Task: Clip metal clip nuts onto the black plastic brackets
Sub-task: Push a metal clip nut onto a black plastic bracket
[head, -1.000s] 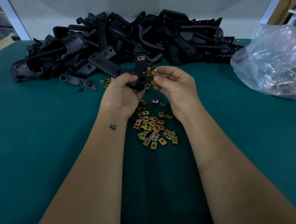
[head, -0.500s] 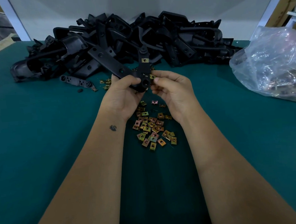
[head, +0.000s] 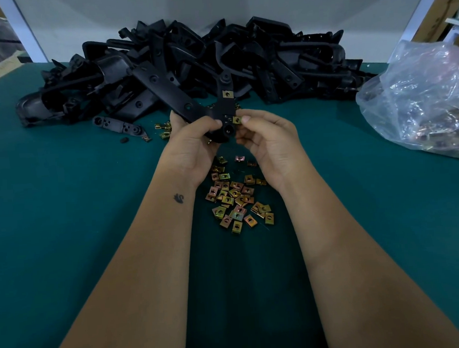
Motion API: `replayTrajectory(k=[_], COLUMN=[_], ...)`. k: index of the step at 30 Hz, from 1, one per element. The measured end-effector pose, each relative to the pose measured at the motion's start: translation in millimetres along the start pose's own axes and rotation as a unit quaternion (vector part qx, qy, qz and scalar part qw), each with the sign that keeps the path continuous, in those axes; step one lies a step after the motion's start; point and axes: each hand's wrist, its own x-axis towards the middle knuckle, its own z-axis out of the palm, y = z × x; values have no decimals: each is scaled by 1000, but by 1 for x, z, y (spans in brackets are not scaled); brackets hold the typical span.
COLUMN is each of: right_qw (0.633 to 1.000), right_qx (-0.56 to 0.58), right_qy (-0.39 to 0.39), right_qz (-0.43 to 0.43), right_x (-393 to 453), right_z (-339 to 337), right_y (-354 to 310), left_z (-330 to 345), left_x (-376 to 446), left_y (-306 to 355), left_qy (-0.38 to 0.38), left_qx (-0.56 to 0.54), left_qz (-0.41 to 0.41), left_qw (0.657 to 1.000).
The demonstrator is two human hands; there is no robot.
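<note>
My left hand (head: 194, 143) grips the bracket (head: 211, 115) to keep it steady, so my right fingers (head: 246, 119) can pinch a nut (head: 236, 120) and push it on.

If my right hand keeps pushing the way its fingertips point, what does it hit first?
The right hand pinches a clip nut and points left, at the held black bracket gripped by the left hand. The nut would likely meet the bracket's edge first; any remaining gap is unclear.
</note>
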Motion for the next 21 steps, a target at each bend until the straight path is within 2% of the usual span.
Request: replayTrajectory(k=[8,10,13,21], right_qw=[998,997,997,996], right_qx=[-42,-48,-39,-43], right_qy=[53,57,53,66], right_qz=[-16,-24,-34,-43], right_x=[2,2,1,0], right_z=[1,2,6,10], right_y=[4,5,6,6], left_z=[5,5,5,10], left_x=[-3,-3,-3,-5], left_y=[-1,-1,-1,-3], left_qy=[9,-6,-29,-19], left_qx=[128,110,22,62], left_qz=[27,26,29,25], left_qw=[991,994,999,998])
